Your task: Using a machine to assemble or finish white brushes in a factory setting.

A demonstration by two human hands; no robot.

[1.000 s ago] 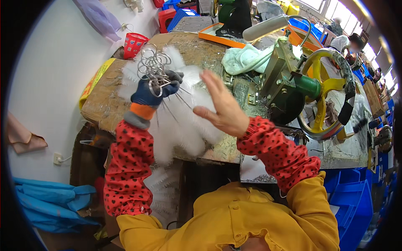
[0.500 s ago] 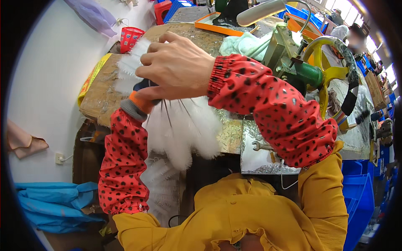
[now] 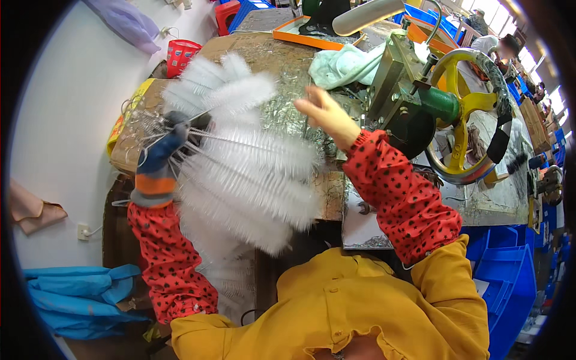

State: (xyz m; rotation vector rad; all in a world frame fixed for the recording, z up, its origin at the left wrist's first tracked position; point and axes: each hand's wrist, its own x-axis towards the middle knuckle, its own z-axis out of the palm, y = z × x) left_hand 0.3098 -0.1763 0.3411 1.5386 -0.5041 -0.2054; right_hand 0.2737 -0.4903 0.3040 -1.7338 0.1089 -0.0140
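My left hand, in a blue, grey and orange glove, is closed around the wire stems of several white bristle brushes. The bristled ends fan out to the right and toward me, while looped wire ends stick out left of the glove. My bare right hand is apart from the bundle, between it and a green press with a yellow handwheel. Its thumb and fingers point left and are spread, with nothing visible between them.
The brushes are above a worn workbench. At its back lie a pale green cloth and an orange-rimmed tray. A metal-littered white tray is at the near edge. Blue crates stand at right; another person is far off.
My right hand has moved away from the bundle, to the right toward the press. My left hand has shifted left and turned, and the brushes now fan out sideways.
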